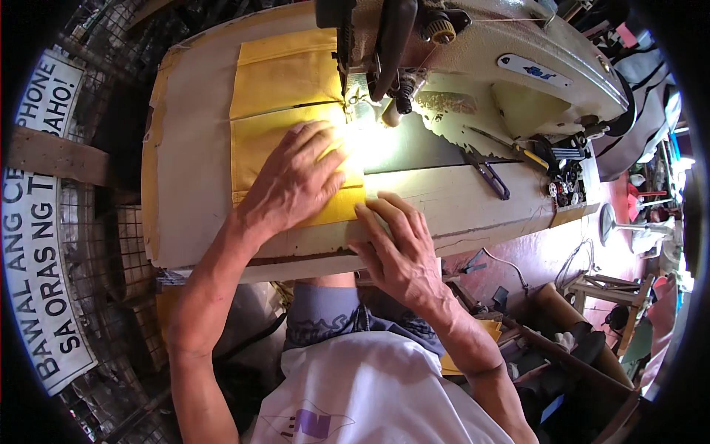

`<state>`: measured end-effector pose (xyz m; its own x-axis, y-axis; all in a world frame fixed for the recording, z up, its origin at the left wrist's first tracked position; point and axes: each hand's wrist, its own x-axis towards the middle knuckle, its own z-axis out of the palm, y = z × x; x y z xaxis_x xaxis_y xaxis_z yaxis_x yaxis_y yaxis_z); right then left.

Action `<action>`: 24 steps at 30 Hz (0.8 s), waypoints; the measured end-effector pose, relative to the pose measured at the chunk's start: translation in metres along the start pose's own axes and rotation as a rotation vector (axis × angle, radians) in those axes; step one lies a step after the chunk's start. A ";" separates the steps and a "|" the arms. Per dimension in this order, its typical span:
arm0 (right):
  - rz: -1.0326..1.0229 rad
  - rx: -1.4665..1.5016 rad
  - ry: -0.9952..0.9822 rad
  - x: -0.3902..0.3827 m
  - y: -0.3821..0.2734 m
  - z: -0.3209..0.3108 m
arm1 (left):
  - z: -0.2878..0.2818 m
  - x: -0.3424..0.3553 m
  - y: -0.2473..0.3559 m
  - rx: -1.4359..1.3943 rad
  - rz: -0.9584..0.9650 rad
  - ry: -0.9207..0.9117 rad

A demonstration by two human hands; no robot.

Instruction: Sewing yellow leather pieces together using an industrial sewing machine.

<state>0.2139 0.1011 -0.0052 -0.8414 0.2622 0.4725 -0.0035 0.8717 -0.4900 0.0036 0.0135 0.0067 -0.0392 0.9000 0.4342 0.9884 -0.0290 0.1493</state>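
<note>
A yellow fabric piece [277, 74], crossed by seams and a dark line, lies on the sewing table under the head of a sewing machine [510, 44]. My left hand [296, 174] rests palm down on the fabric, its fingers laid out toward the brightly lit needle area. The glare hides the needle and presser foot. At the fabric's near right corner is my right hand [399, 240], index fingertip touching the edge and thumb apart from the fingers. Neither hand is closed round anything.
Right of the needle on the table [458, 211] lie thread snips [489, 177] and a yellow-handled screwdriver [529, 155]. A tray with several bobbins [566, 189] sits at the table's right end. A wire mesh with signs stands at left; a fan [610, 226] is at far right.
</note>
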 end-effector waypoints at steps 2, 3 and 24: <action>0.004 -0.002 0.010 -0.006 0.001 0.000 | -0.001 -0.006 0.006 -0.059 0.017 -0.014; -0.006 -0.005 0.015 -0.008 0.002 0.001 | -0.001 -0.008 0.007 -0.118 0.029 -0.004; -0.109 -0.095 -0.022 -0.007 0.009 -0.001 | -0.004 -0.016 0.006 -0.144 0.087 -0.009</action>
<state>0.2202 0.1077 -0.0129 -0.8502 0.1556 0.5029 -0.0452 0.9302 -0.3644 0.0100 -0.0031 0.0040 0.0473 0.8953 0.4430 0.9566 -0.1683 0.2379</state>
